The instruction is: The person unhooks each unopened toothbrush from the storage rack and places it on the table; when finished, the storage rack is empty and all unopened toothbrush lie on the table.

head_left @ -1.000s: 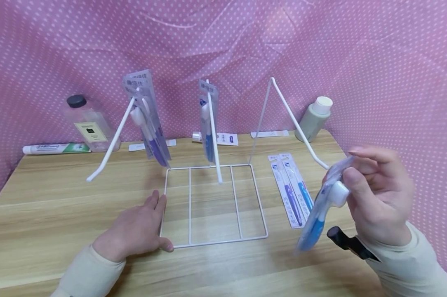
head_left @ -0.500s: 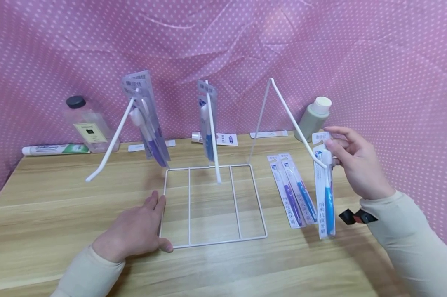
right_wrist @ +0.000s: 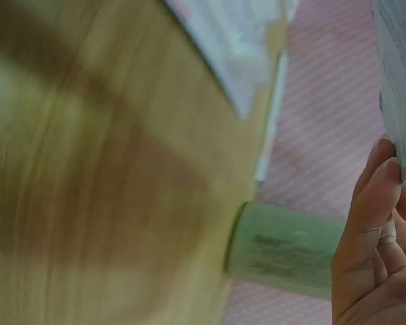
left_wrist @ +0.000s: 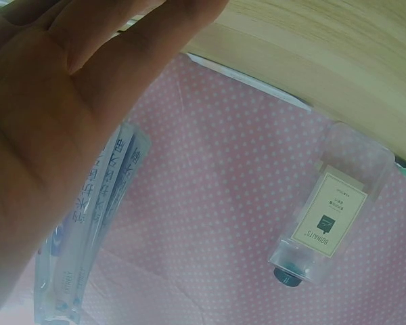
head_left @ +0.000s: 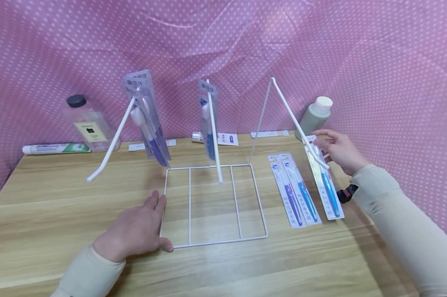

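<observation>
Head view: the right hand [head_left: 336, 150] pinches a toothbrush pack [head_left: 325, 185] by its top, over the table's right side; the rack's right hook [head_left: 291, 113] crosses in front of it. Two flat packs [head_left: 301, 192] lie just left. The left hand [head_left: 138, 227], fingers extended, touches the rack [head_left: 189, 206]. Bottles line the wooden table's [head_left: 223, 272] back edge before dotted pink cloth [head_left: 223, 33]; wood stretches nearer the wearer.

Left wrist view: hanging packs [left_wrist: 91, 223] and a clear bottle [left_wrist: 331, 210] show beyond the palm.

Right wrist view: the green bottle [right_wrist: 284, 250] stands near the pinching fingers, at the wood's edge.
</observation>
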### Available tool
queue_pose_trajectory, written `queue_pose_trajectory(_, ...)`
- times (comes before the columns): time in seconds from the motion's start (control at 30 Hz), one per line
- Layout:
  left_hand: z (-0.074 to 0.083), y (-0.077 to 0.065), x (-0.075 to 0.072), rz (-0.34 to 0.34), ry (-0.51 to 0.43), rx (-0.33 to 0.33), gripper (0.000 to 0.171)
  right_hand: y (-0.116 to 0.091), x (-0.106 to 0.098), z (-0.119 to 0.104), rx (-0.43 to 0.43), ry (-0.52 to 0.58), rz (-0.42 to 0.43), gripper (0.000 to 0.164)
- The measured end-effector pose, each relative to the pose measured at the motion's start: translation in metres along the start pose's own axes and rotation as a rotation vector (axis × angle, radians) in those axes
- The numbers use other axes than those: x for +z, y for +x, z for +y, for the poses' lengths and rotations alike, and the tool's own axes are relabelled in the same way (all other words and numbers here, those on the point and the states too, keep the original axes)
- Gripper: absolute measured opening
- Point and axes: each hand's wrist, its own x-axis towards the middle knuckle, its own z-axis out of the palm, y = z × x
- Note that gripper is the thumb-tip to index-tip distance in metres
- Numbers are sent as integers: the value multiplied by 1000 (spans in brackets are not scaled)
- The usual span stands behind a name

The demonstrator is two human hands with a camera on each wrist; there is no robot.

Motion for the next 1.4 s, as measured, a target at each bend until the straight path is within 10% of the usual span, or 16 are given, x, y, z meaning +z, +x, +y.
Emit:
queue_pose_trajectory(0.8, -3, 2, 3, -4, -5, 2, 134, 40, 25, 35, 104, -26, -119, 51)
queue_pose_trajectory(1.4, -1, 1, 1, -8, -4, -4, 134, 45, 31, 33, 95, -371, -52, 35)
